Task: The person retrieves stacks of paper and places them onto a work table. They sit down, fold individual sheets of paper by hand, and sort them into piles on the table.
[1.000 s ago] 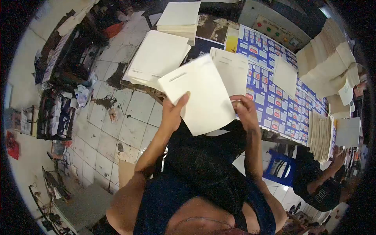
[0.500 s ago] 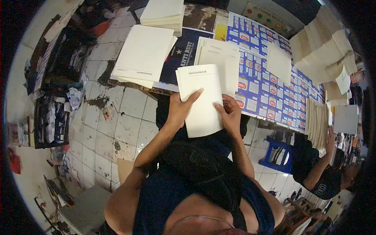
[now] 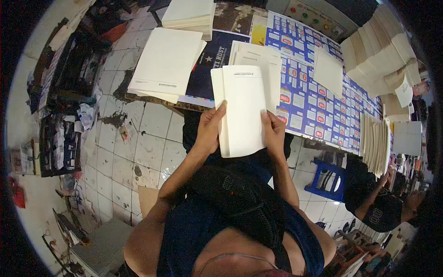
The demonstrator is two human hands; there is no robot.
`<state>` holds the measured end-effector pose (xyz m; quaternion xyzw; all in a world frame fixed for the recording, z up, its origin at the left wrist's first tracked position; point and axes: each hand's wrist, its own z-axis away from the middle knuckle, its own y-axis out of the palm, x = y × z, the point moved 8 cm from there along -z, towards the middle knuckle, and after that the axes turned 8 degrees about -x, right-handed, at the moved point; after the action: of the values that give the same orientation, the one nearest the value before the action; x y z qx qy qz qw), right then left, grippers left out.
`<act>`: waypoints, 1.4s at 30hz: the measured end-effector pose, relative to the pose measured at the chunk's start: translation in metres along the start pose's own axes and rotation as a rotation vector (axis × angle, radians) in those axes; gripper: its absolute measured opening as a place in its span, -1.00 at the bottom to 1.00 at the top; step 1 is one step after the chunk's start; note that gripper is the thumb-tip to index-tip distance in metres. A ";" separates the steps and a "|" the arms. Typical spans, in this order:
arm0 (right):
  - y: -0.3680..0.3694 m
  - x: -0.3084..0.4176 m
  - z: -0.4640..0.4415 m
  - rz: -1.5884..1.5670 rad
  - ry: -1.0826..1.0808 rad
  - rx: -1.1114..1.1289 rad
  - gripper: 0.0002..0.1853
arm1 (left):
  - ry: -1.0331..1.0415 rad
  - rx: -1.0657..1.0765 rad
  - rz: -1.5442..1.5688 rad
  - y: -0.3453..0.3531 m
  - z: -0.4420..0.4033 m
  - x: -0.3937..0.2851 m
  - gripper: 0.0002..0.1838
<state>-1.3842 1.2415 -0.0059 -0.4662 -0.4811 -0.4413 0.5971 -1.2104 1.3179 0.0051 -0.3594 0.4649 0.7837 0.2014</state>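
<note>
Between my hands is a stack of off-white sheets (image 3: 243,111), held upright over my lap at the table's front edge, its top sheet curved and shifted right of those beneath. My left hand (image 3: 210,129) grips the stack's left edge with the thumb on top. On the right edge, my right hand (image 3: 274,132) pinches the sheets, thumb in front. Behind them lies a pile of printed sheets (image 3: 256,57) on the table. To the left sits another pile of white sheets (image 3: 166,60), with a taller stack (image 3: 188,16) behind it.
Blue printed sheets (image 3: 318,111) cover the table's right part, with a loose pale sheet (image 3: 328,73) on them. Tall paper stacks (image 3: 378,51) and a row of upright booklets (image 3: 373,143) stand at the right. A co-worker (image 3: 378,207) is beside a blue stool (image 3: 325,181).
The sheets have turned from tilted to nearly upright, and my right hand has moved left with them. Over the last half second, the top sheet has shifted right, exposing those beneath.
</note>
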 end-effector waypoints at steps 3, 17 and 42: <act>-0.002 0.006 0.001 -0.071 -0.055 -0.022 -0.59 | -0.013 -0.118 -0.034 -0.005 -0.005 -0.001 -0.68; 0.004 -0.023 -0.002 -0.463 0.289 0.178 -0.64 | 0.096 -0.053 -0.104 0.004 -0.007 0.002 -0.72; -0.012 -0.015 -0.016 -0.256 0.182 0.137 -0.62 | 0.185 -0.117 -0.258 -0.012 -0.019 -0.005 -0.82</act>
<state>-1.3953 1.2249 -0.0205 -0.3174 -0.5095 -0.5200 0.6076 -1.1922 1.3071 -0.0038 -0.4978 0.3850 0.7407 0.2354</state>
